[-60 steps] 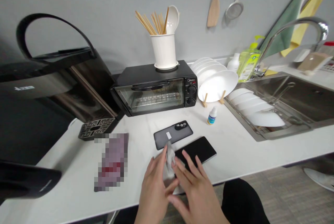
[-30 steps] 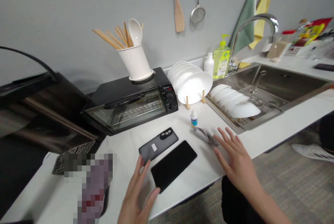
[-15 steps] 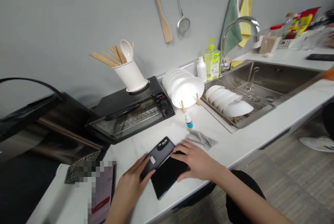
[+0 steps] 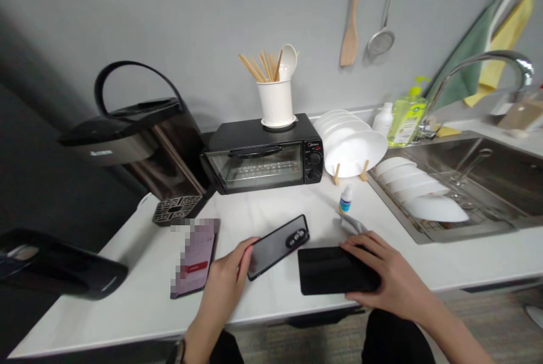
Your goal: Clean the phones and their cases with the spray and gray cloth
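My left hand (image 4: 231,270) grips the lower left end of a phone case (image 4: 278,245), dark-edged and greyish, with a camera cut-out at its upper right. My right hand (image 4: 384,270) is closed around the right end of a black phone (image 4: 335,270), which lies screen up near the counter's front edge. The case and the phone are apart. Beyond my right hand are a grey cloth (image 4: 352,223), partly hidden by the hand, and a small white bottle with a blue label (image 4: 345,198).
A tablet-like device (image 4: 195,262) lies left of my hands. Behind stand a black water dispenser (image 4: 156,143), a toaster oven (image 4: 263,154) and racked plates (image 4: 356,151). Bowls (image 4: 424,191) sit in the sink (image 4: 500,166) at right. A black object (image 4: 63,265) is at far left.
The view has swung left. The case and the phone, earlier side by side and touching, are now apart, the case in my left hand and the phone in my right.
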Motion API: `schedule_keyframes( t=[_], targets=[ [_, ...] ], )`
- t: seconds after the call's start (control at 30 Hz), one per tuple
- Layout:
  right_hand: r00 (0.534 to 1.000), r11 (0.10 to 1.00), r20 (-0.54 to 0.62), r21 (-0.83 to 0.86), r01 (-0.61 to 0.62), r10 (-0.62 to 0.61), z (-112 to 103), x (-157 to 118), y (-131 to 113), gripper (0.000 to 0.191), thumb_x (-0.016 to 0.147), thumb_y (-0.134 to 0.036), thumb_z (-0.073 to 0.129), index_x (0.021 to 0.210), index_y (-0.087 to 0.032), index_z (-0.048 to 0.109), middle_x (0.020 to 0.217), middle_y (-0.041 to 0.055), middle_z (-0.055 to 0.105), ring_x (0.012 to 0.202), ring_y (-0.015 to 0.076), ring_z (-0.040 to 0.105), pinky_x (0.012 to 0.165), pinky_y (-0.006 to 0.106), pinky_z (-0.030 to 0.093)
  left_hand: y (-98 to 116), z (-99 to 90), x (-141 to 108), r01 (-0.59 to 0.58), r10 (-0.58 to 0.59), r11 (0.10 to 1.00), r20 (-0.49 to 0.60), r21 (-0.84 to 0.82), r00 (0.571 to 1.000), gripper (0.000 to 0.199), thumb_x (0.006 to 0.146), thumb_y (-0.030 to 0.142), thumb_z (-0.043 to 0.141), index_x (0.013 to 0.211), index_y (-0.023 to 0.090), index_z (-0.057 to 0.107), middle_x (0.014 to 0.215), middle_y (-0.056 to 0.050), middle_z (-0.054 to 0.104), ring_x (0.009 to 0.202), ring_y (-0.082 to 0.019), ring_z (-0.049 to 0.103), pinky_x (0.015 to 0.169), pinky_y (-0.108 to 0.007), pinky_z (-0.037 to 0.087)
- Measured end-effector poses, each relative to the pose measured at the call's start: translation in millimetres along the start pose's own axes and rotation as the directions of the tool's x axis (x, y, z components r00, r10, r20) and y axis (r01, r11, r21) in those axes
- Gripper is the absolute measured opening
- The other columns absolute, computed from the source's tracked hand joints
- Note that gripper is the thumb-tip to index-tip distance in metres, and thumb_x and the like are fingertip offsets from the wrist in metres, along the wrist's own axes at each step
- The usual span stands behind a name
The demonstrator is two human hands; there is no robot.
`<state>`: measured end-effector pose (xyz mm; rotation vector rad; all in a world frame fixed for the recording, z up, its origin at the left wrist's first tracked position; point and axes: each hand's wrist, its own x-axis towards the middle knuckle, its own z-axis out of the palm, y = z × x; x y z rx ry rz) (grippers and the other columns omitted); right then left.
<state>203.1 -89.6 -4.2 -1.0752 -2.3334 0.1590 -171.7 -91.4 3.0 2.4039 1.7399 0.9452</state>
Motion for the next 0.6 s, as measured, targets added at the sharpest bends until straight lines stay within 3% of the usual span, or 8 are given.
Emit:
schedule_keyframes(
  t=[0.13, 0.27, 0.43, 0.6],
  targets=[
    [0.997, 0.999, -0.068, 0.028, 0.023, -0.021, -7, 7, -2, 0.07, 0.084, -0.051, 0.082, 0.145, -0.025, 0.059, 0.132, 0.0124, 0.066, 0.118, 0.0321, 0.062, 0.096, 0.044, 0.057, 9, 8.4, 8, 0.119, -0.115, 0.992, 0.105, -0.041, 0.988, 0.028, 0.108, 0.028, 0.047, 0.119, 0.027, 0.073, 0.102, -0.001, 0.081, 0.086, -0.021, 0.079, 0.08, -0.031, 0.062],
    [0.998, 0.999, 0.034, -0.004, 0.053, -0.053, 7, 31, -6, 0.068, 0.081, -0.051, 0.085, 0.14, -0.024, 0.064, 0.129, 0.012, 0.068, 0.118, 0.0332, 0.062, 0.1, 0.048, 0.056, 7, 14.5, -5, 0.131, -0.13, 0.991, 0.102, -0.001, 0.986, 0.03, 0.103, 0.032, 0.059, 0.132, 0.029, 0.068, 0.128, -0.005, 0.073, 0.119, -0.027, 0.07, 0.103, -0.044, 0.057],
    [0.983, 0.993, 0.152, -0.034, 0.112, -0.105, 21, 67, -7, 0.069, 0.079, -0.049, 0.087, 0.138, -0.021, 0.066, 0.129, 0.0136, 0.068, 0.118, 0.0341, 0.061, 0.1, 0.051, 0.056, 5, 10.5, -28, 0.142, -0.111, 0.979, 0.202, -0.144, 0.973, 0.097, 0.079, 0.036, 0.09, 0.16, 0.031, 0.037, 0.148, -0.01, 0.06, 0.137, -0.033, 0.056, 0.115, -0.053, 0.049],
    [0.937, 0.99, 0.318, 0.059, 0.129, -0.141, 28, 100, -10, 0.065, 0.081, -0.054, 0.085, 0.136, -0.024, 0.067, 0.13, 0.0118, 0.068, 0.119, 0.0316, 0.061, 0.102, 0.046, 0.055, 5, 8.7, -27, 0.19, -0.117, 0.939, 0.255, -0.285, 0.96, 0.104, 0.078, 0.02, 0.09, 0.162, 0.037, 0.03, 0.148, -0.008, 0.06, 0.138, -0.031, 0.054, 0.118, -0.055, 0.046]
  ],
)
